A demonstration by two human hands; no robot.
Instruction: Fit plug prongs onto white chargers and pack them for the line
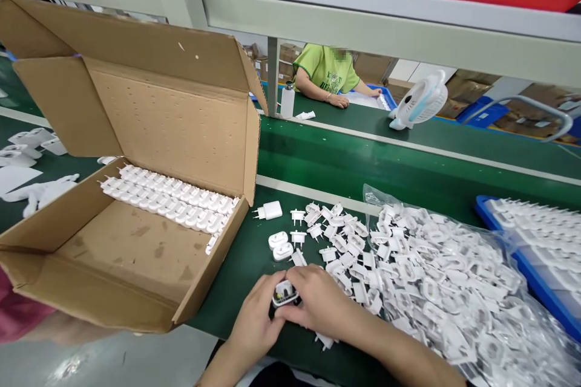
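Note:
Between my two hands, low in the middle of the head view, is a white charger housing point(284, 295) with its open end facing up and dark inner parts showing. My left hand point(255, 319) is closed on its left side. From the right, my right hand point(316, 303) closes on the same housing with thumb and fingers. Just beyond my fingers lie two white charger pieces point(282, 251) side by side and a finished-looking white plug charger point(269, 210). Many loose white plug caps with two pins point(340, 230) are scattered to the right of these.
An open cardboard box point(136, 254) on the left holds rows of white chargers point(172, 196). At right are a clear bag of white plastic parts point(436, 278) and a blue tray point(521, 254). Across the green bench sit a co-worker point(324, 72), a fan point(420, 100) and a bottle point(287, 100).

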